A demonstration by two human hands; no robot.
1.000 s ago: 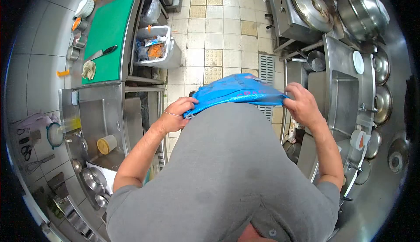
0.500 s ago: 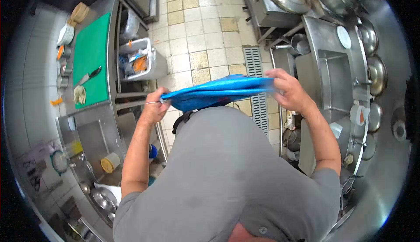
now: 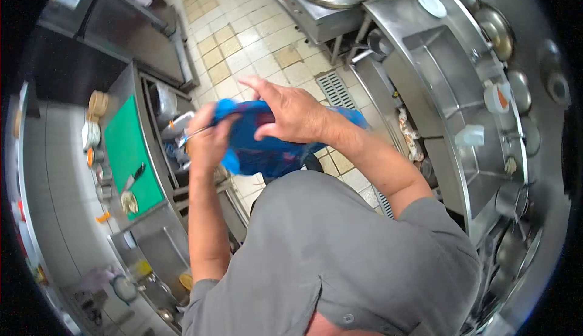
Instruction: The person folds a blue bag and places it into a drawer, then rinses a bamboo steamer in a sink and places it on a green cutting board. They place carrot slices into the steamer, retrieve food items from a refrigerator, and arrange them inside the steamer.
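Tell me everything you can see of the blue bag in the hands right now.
The blue bag is a bright blue, slightly shiny sheet that looks like woven plastic, with dark print too blurred to read. It is bunched and folded, held in the air at chest height above the tiled floor. The left hand clutches its left edge; the right hand lies across its top with fingers spread. A corner sticks out behind the right wrist. Its lower edge sits in front of the grey shirt.

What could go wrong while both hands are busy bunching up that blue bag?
The blue bag is held high between the left hand and right hand, so it may hide the tiled floor and floor drain ahead. A loose edge hangs below the hands and could perhaps catch on the steel counter.
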